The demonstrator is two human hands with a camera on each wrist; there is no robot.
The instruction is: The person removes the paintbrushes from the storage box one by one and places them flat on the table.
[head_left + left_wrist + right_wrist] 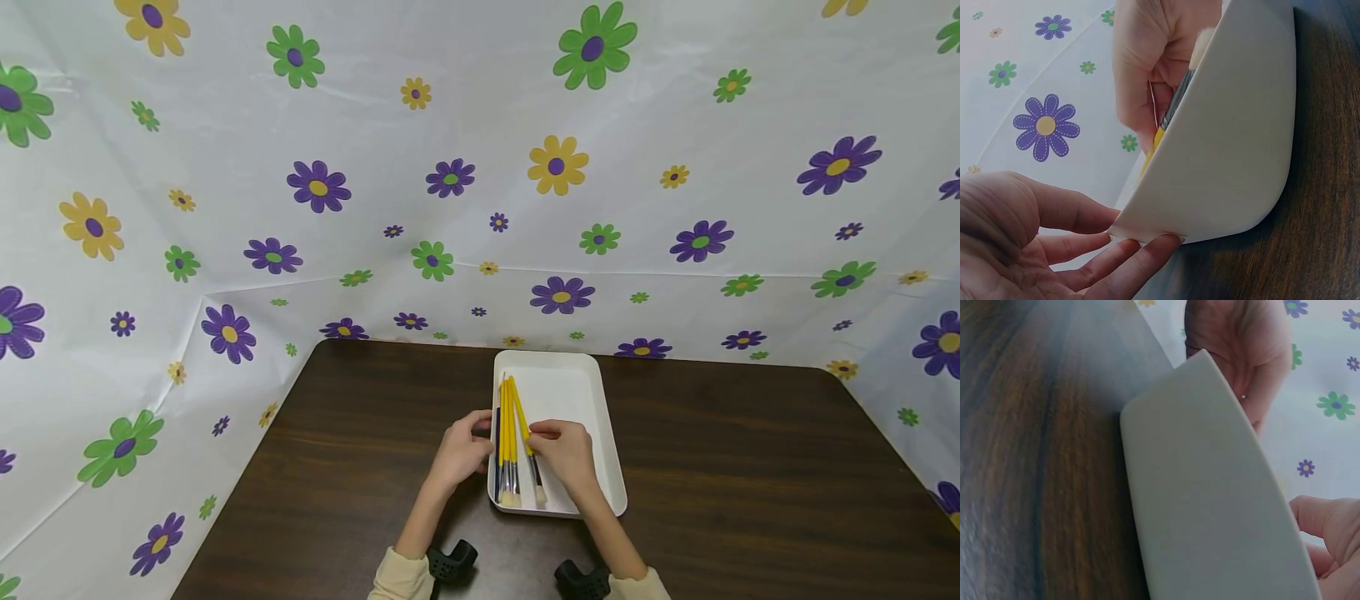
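Note:
A white rectangular tray (pixel 566 387) lies on the table with several paintbrushes (pixel 506 433) along its left side. They have yellow handles and point bristles toward me; a dark-handled one (pixel 497 458) lies against the left wall. My left hand (pixel 459 452) pinches the tray's left rim, thumb at the edge and fingers against the outer wall in the left wrist view. Inside the tray, my right hand (pixel 568 457) pinches a yellow paintbrush (pixel 519 404) that slants apart from the row. The tray wall (pixel 1204 487) hides the brushes in the right wrist view.
The dark wooden table (pixel 727 467) extends on both sides of the tray. Behind it and at the sides hangs a white flowered sheet (pixel 480 125). Black wrist devices (pixel 453 560) sit by both cream sleeves (pixel 401 575).

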